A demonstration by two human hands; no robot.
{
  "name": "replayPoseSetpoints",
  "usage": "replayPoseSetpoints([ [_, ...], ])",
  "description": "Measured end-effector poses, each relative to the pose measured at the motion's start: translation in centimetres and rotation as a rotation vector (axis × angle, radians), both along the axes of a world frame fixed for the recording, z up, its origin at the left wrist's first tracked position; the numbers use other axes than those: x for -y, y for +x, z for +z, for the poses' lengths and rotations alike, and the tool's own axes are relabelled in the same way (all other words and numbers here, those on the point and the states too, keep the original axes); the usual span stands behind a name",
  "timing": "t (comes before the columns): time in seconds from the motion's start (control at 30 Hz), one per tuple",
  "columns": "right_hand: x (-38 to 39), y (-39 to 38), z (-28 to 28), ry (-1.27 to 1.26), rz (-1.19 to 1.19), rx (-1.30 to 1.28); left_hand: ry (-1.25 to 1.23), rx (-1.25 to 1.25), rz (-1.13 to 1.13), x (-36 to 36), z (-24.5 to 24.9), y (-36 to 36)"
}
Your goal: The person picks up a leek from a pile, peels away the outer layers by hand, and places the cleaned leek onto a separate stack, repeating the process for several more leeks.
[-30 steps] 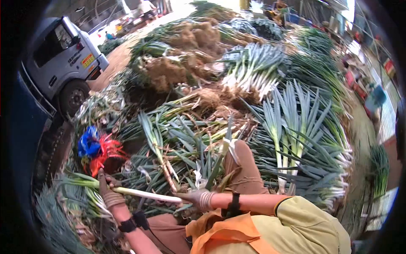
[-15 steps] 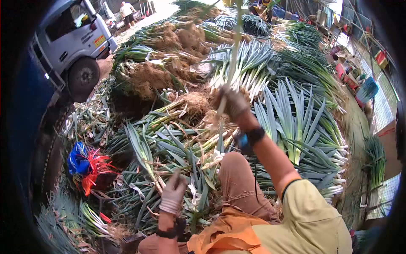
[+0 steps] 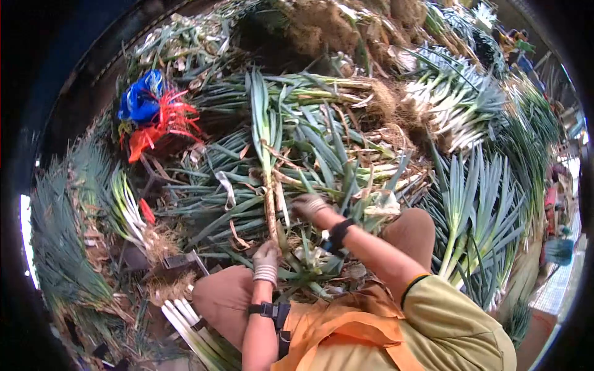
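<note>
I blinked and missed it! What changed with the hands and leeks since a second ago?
Both hands let go of the peeled white leek. The right hand swung up toward the far pile, then dropped back onto the heap. The left hand reached forward and gripped an unpeeled leek. The blue and red ties stayed put.

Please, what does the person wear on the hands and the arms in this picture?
Both hands are in pale knitted work gloves with ribbed cuffs: the left hand and the right hand. A black strap circles each forearm: the left strap and the right strap. The right arm comes out of a short yellow-green sleeve with a dark hem.
</note>
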State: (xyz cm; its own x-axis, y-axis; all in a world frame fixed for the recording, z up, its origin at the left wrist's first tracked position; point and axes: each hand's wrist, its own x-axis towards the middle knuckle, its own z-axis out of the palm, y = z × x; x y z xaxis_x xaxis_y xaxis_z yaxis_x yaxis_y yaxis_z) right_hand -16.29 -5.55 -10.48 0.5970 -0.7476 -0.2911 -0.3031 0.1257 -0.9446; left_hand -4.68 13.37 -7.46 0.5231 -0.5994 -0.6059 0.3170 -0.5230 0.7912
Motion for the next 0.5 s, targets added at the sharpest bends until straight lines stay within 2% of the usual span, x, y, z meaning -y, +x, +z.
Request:
replayPoseSetpoints([
  [0.07,-3.7,5.8,-3.3,0.058,0.152,-0.365,-0.081,0.129,0.163,-0.4,-3.5,1.1],
  [0.13,-6.7,8.3,-4.6,0.060,0.024,-0.341,-0.067,-0.121,0.277,0.9,2.2,0.7],
  [0.17,-6.6,8.9,-1.7,0.086,0.041,-0.625,-0.032,-0.100,0.258,0.4,1.0,1.2],
  [0.2,-6.4,9.6,-3.9,0.047,0.138,-0.577,-0.038,-0.102,0.354,0.7,1.7,0.8],
  [0.27,-6.0,9.8,-5.3,-0.050,0.277,-0.449,-0.128,-0.052,0.383,0.0,1.3,1.2],
  [0.3,-5.8,9.2,-4.1,-0.108,0.322,-0.375,-0.140,-0.054,0.413,-0.1,2.1,1.4],
  [0.37,-5.6,5.3,3.8,0.019,0.132,-0.326,-0.170,-0.005,0.430,0.7,5.2,1.9],
  [0.4,-6.5,3.3,5.2,0.138,0.065,-0.331,-0.253,0.025,0.403,0.4,3.3,2.6],
  [0.47,-9.9,-1.0,11.0,0.111,0.107,-0.478,-0.182,-0.123,0.371,2.1,5.7,1.8],
  [0.5,-11.8,-3.1,11.8,0.047,0.166,-0.413,-0.202,-0.247,0.297,2.4,4.8,1.7],
])
